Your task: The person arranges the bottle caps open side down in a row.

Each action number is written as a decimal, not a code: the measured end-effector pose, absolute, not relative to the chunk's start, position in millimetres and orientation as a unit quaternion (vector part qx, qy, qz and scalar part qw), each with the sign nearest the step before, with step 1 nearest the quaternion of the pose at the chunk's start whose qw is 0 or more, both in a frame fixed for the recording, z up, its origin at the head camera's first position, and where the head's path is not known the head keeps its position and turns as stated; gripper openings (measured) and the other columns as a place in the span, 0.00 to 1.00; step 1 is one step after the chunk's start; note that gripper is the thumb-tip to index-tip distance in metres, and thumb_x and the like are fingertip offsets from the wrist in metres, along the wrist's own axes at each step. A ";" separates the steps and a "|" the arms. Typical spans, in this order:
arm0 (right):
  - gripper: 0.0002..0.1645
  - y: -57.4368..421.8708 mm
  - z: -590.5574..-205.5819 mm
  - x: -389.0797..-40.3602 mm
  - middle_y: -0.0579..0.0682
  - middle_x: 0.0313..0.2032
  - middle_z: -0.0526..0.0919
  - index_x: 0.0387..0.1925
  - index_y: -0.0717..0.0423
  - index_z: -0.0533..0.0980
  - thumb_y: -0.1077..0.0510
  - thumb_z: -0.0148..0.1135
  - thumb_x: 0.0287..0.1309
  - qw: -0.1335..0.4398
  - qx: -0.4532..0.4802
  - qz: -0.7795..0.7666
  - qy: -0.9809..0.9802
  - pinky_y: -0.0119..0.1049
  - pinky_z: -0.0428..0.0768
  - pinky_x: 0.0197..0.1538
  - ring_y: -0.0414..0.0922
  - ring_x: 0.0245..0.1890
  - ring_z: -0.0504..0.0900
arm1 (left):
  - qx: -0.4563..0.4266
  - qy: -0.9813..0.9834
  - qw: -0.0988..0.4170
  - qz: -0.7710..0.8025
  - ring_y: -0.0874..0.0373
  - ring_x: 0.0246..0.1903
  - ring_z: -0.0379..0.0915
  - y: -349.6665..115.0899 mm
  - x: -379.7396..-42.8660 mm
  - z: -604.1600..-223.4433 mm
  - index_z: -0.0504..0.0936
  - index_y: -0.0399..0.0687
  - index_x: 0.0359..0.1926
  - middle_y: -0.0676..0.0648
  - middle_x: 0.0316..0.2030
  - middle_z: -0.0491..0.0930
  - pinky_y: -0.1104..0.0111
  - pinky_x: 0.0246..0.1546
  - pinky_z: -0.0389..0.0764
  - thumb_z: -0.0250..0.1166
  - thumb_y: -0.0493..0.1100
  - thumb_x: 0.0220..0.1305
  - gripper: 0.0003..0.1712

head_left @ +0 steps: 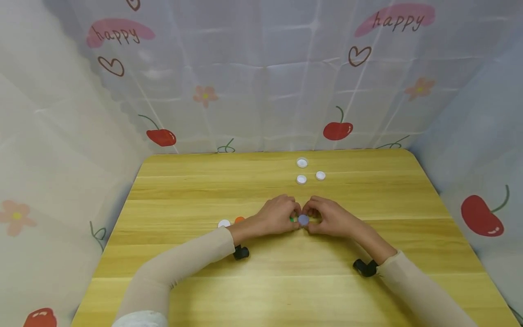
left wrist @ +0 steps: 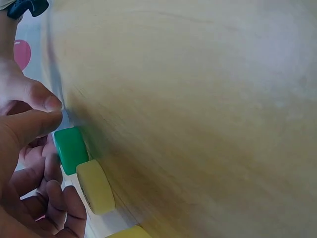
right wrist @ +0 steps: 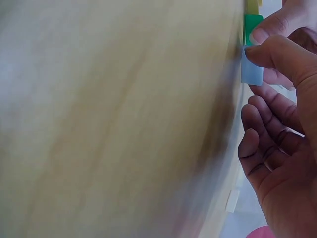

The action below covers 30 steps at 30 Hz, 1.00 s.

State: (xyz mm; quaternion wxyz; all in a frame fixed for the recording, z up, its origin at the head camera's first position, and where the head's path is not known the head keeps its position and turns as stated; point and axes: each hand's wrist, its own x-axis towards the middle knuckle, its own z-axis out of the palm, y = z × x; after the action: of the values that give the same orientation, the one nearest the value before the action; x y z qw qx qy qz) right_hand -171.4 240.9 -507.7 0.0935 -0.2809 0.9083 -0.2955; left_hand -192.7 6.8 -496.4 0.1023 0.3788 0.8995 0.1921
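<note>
A light blue round cap (head_left: 303,220) lies between the meeting fingertips of both hands on the wooden table. My right hand (head_left: 332,217) pinches it between thumb and index finger, its other fingers curled loosely. From the opposite side my left hand (head_left: 275,215) holds the same cap, thumb tip near the seam with a green cap (left wrist: 72,148). That green cap stands right beside the blue one, partly covered by the left hand in the head view. A yellow cap (left wrist: 95,187) follows it in a row, with another yellow piece (left wrist: 130,232) cut off by the frame.
A white cap (head_left: 224,223) and an orange cap (head_left: 239,219) show behind the left forearm. Farther back lie three white caps, one being the rearmost white cap (head_left: 302,162). Printed curtains surround the table (head_left: 261,295) at the back and sides.
</note>
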 end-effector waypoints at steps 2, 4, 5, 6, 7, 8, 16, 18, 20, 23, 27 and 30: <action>0.15 241.5 -507.9 -170.8 0.40 0.42 0.82 0.45 0.42 0.83 0.52 0.79 0.58 0.091 -0.281 -0.296 0.909 0.34 0.81 0.49 0.40 0.41 0.79 | 0.378 0.900 0.102 0.194 0.63 0.38 0.72 7.4 -192.6 -497.2 0.92 0.55 0.49 0.56 0.38 0.81 0.73 0.33 0.74 0.76 0.54 0.68 0.14; 0.15 242.3 -506.9 -170.4 0.41 0.42 0.81 0.47 0.43 0.83 0.51 0.78 0.60 0.092 -0.286 -0.293 0.908 0.34 0.81 0.48 0.40 0.41 0.79 | 0.376 0.899 0.107 0.198 0.63 0.38 0.72 7.1 -193.6 -497.1 0.92 0.55 0.50 0.57 0.37 0.81 0.73 0.33 0.74 0.75 0.56 0.67 0.15; 0.17 242.9 -505.9 -170.4 0.41 0.43 0.81 0.49 0.44 0.83 0.49 0.78 0.60 0.093 -0.290 -0.289 0.908 0.34 0.81 0.49 0.40 0.42 0.79 | 0.375 0.898 0.112 0.202 0.63 0.38 0.71 6.4 -194.5 -496.8 0.92 0.55 0.50 0.57 0.37 0.80 0.73 0.33 0.74 0.75 0.57 0.67 0.17; 0.19 243.9 -505.2 -170.7 0.41 0.43 0.81 0.50 0.45 0.83 0.48 0.78 0.61 0.094 -0.295 -0.283 0.908 0.35 0.80 0.49 0.40 0.42 0.78 | 0.372 0.897 0.116 0.207 0.63 0.38 0.72 5.4 -195.5 -495.7 0.92 0.55 0.51 0.57 0.37 0.80 0.73 0.34 0.74 0.75 0.58 0.67 0.18; 0.21 244.9 -503.7 -171.0 0.41 0.44 0.81 0.52 0.46 0.82 0.47 0.78 0.60 0.097 -0.298 -0.277 0.908 0.35 0.80 0.50 0.39 0.43 0.78 | 0.371 0.896 0.118 0.212 0.63 0.37 0.72 4.1 -196.9 -494.5 0.92 0.54 0.52 0.56 0.37 0.80 0.73 0.34 0.75 0.74 0.59 0.67 0.20; 0.24 245.9 -501.8 -171.7 0.42 0.45 0.80 0.54 0.46 0.82 0.46 0.79 0.60 0.100 -0.301 -0.273 0.908 0.35 0.80 0.50 0.39 0.43 0.78 | 0.369 0.895 0.119 0.220 0.63 0.37 0.73 2.6 -198.8 -493.9 0.92 0.53 0.52 0.56 0.37 0.81 0.73 0.34 0.75 0.74 0.61 0.68 0.21; 0.21 252.3 -493.4 -202.2 0.50 0.43 0.83 0.57 0.56 0.82 0.52 0.74 0.67 0.077 -0.263 -0.314 0.909 0.37 0.82 0.44 0.44 0.39 0.81 | 0.314 0.902 0.099 0.281 0.61 0.40 0.78 -1.7 -228.1 -492.4 0.90 0.51 0.55 0.52 0.43 0.83 0.68 0.41 0.81 0.68 0.60 0.75 0.22; 0.20 251.7 -496.2 -215.7 0.52 0.44 0.84 0.58 0.57 0.82 0.52 0.72 0.70 0.073 -0.226 -0.352 0.905 0.36 0.82 0.43 0.45 0.39 0.82 | 0.300 0.907 0.095 0.279 0.58 0.43 0.79 1.4 -241.2 -491.8 0.89 0.51 0.57 0.50 0.46 0.83 0.65 0.44 0.82 0.69 0.57 0.75 0.20; 0.22 250.8 -500.5 -228.3 0.54 0.45 0.85 0.61 0.59 0.81 0.53 0.71 0.72 0.070 -0.190 -0.383 0.901 0.35 0.82 0.42 0.45 0.39 0.84 | 0.286 0.914 0.094 0.273 0.56 0.46 0.79 5.9 -255.2 -491.2 0.87 0.51 0.60 0.48 0.48 0.83 0.62 0.47 0.82 0.71 0.53 0.74 0.20; 0.25 248.5 -506.8 -243.4 0.55 0.45 0.85 0.63 0.61 0.80 0.53 0.72 0.71 0.067 -0.150 -0.394 0.904 0.34 0.82 0.43 0.47 0.40 0.85 | 0.277 0.920 0.094 0.262 0.54 0.49 0.81 14.0 -274.8 -492.3 0.86 0.49 0.62 0.46 0.51 0.84 0.60 0.51 0.83 0.72 0.50 0.73 0.21; 0.26 244.4 -512.5 -257.6 0.55 0.41 0.84 0.61 0.63 0.80 0.56 0.74 0.67 0.055 -0.142 -0.369 0.917 0.38 0.81 0.45 0.48 0.39 0.83 | 0.274 0.927 0.089 0.239 0.54 0.51 0.82 23.2 -292.1 -494.9 0.87 0.50 0.61 0.48 0.51 0.85 0.59 0.55 0.83 0.73 0.50 0.72 0.21; 0.23 240.8 -514.8 -264.8 0.55 0.39 0.84 0.58 0.62 0.81 0.56 0.75 0.66 0.049 -0.145 -0.362 0.919 0.39 0.80 0.45 0.48 0.38 0.83 | 0.271 0.936 0.079 0.210 0.55 0.50 0.82 27.2 -298.8 -496.1 0.89 0.52 0.58 0.50 0.49 0.86 0.58 0.56 0.82 0.74 0.52 0.70 0.19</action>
State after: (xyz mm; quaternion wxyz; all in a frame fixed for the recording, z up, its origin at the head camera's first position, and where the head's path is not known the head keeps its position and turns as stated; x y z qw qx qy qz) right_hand -264.8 240.8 -514.8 0.0485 -0.1454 0.9195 -0.3621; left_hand -298.8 27.2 -496.1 0.0792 0.2711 0.9361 0.2099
